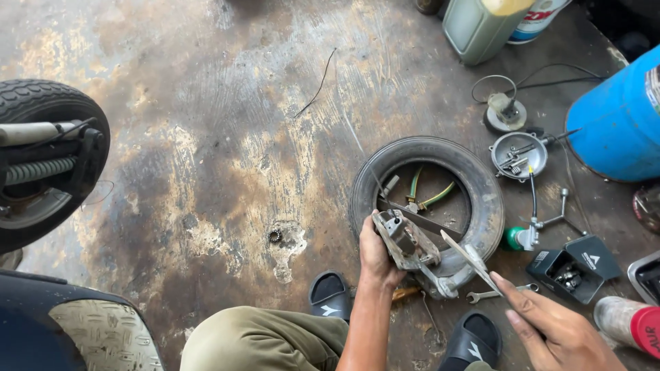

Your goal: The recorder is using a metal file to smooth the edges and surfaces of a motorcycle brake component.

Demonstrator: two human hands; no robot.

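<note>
My left hand [375, 255] grips a greasy grey metal engine part [407, 246] and holds it above the near rim of a small black tyre [426, 191] lying flat on the floor. My right hand [550, 330] holds a thin flat metal blade [471, 260] whose tip points up-left toward the part. Green-handled pliers [427, 197] and a dark flat bar lie inside the tyre. A spanner [491, 295] lies on the floor just under the blade.
A scooter's rear wheel [48, 161] and footboard stand at the left. A blue drum [619, 120], a round metal tray of small parts [519, 154], a T-handle tool [550, 223], a black socket case [570, 269], a spray can [629, 323] and oil bottles [481, 24] crowd the right. A small nut [275, 236] lies on the stained concrete.
</note>
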